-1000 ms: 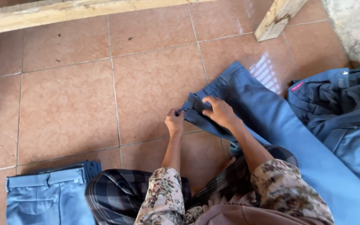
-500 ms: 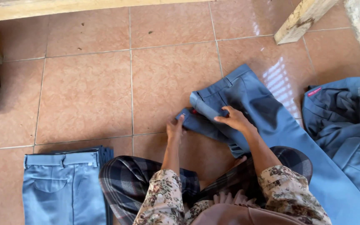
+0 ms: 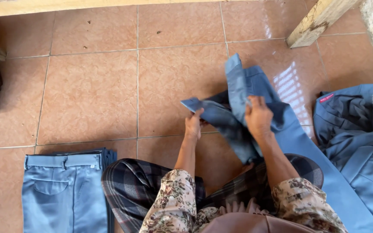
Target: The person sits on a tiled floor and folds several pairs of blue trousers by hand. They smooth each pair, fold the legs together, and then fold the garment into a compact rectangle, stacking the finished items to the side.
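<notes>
I judge the fold of the blue trousers (image 3: 255, 116) is mid-step: my left hand (image 3: 193, 125) pinches the waist corner and my right hand (image 3: 259, 117) clamps the raised middle, right of the folded stack (image 3: 65, 190); next, lay flat.

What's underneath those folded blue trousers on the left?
Under the folded blue trousers, dark edges of more folded garments show along the right side, stacked on the tiled floor. The top pair covers them, so their number and kind can't be seen.
</notes>
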